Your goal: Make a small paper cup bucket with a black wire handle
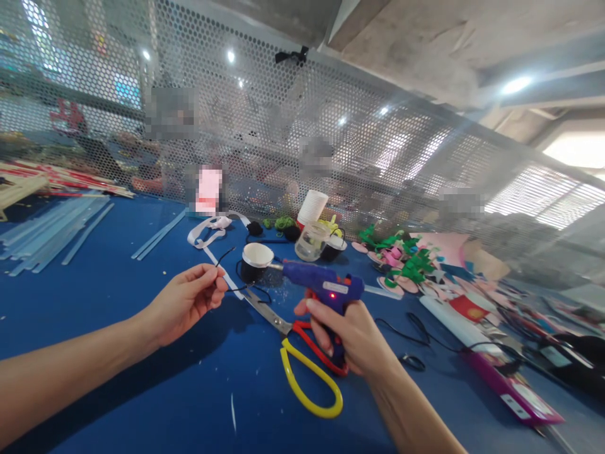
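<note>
My left hand (197, 291) pinches a thin black cord (225, 255) between thumb and fingertips, left of the middle of the blue table. My right hand (343, 328) is wrapped around the handle of a blue glue gun (321, 282), whose red light glows. Its metal nozzle points left, close to a small cup (255, 263) with a white rim and dark lower part. Below the gun lie scissors (283, 328) with one red and one yellow handle loop, partly behind my right hand. A white ribbon (208, 232) trails behind my left hand.
Clear glue sticks (57, 230) lie at the left. Beyond the small cup stand stacked paper cups (312, 207) and a clear plastic cup (312, 241). Green and pink craft pieces (416, 271) and a purple box (517, 391) sit at the right. Perforated metal mesh (246, 113) borders the table's back.
</note>
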`<state>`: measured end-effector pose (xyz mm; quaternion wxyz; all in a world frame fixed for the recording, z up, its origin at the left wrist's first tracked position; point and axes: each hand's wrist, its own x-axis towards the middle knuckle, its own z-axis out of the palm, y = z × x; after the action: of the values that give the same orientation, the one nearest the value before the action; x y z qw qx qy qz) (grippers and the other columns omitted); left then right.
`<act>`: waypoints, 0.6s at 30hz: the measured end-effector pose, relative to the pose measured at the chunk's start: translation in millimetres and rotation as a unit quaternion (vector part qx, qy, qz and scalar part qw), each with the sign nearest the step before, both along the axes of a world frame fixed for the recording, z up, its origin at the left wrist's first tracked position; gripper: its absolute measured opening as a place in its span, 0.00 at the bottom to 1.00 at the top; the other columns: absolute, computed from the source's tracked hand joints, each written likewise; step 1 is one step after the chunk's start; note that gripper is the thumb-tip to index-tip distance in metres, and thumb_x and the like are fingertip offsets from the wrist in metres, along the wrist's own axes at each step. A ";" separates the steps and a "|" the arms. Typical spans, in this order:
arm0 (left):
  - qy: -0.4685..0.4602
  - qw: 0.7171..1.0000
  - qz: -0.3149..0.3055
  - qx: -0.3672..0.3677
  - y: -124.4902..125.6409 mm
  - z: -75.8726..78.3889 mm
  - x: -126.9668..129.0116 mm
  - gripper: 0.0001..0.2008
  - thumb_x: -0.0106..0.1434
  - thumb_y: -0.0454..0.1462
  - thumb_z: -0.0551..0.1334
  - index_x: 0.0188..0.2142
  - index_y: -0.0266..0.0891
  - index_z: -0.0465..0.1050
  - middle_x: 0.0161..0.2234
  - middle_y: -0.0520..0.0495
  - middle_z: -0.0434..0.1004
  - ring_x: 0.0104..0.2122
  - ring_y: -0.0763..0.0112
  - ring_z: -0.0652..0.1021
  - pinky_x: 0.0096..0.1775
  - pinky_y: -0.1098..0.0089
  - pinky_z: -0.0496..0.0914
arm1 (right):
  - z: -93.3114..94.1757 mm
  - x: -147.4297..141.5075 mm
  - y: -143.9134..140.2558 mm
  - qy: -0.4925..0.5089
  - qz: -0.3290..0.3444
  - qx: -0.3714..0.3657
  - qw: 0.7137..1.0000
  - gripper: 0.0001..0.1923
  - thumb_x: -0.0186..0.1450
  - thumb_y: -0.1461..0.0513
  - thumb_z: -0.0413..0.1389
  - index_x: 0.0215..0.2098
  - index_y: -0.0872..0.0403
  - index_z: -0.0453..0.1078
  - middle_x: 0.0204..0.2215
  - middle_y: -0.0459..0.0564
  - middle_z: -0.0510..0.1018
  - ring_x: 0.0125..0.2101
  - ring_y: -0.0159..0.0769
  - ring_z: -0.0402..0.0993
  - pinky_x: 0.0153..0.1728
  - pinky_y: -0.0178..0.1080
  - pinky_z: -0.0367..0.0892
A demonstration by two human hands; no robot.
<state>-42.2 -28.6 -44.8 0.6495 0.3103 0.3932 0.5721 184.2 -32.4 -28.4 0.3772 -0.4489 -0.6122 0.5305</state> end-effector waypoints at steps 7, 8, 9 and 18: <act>0.016 1.000 -0.020 0.010 -5.3 7.7 2.2 0.09 0.58 0.29 0.52 0.25 0.33 0.68 0.19 0.50 0.69 0.16 0.81 0.68 0.19 0.81 0.63 | -7.5 20.7 31.5 0.003 -0.193 0.084 0.978 0.17 0.47 0.52 0.59 0.23 0.58 0.65 0.16 0.43 0.69 0.17 0.24 0.62 0.18 0.29 0.57; 0.019 1.000 -0.020 0.011 -5.8 9.0 2.2 0.09 0.58 0.29 0.52 0.25 0.32 0.68 0.19 0.50 0.69 0.16 0.81 0.68 0.19 0.81 0.63 | -8.8 24.4 36.7 -0.010 -0.208 0.081 0.975 0.18 0.47 0.51 0.59 0.23 0.58 0.65 0.16 0.43 0.68 0.16 0.24 0.61 0.17 0.29 0.57; 0.023 0.999 -0.019 0.013 -6.1 10.0 2.1 0.08 0.58 0.29 0.53 0.25 0.33 0.68 0.19 0.50 0.69 0.16 0.81 0.68 0.19 0.81 0.63 | -10.1 28.0 41.5 -0.026 -0.205 0.071 0.976 0.19 0.47 0.49 0.58 0.22 0.58 0.65 0.14 0.42 0.67 0.15 0.24 0.60 0.17 0.29 0.57; 0.054 0.998 -0.009 0.045 -2.4 17.0 0.0 0.06 0.56 0.31 0.56 0.25 0.33 0.69 0.20 0.49 0.70 0.17 0.81 0.67 0.20 0.80 0.63 | -28.0 50.3 74.9 -0.367 -0.193 0.044 0.909 0.17 0.58 0.52 0.47 0.19 0.55 0.59 0.11 0.44 0.66 0.13 0.28 0.64 0.16 0.30 0.57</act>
<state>-42.2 -31.0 -27.8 0.6178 0.3728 0.3989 0.5659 234.5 42.5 -56.4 0.2401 -0.7043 -0.6316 0.2178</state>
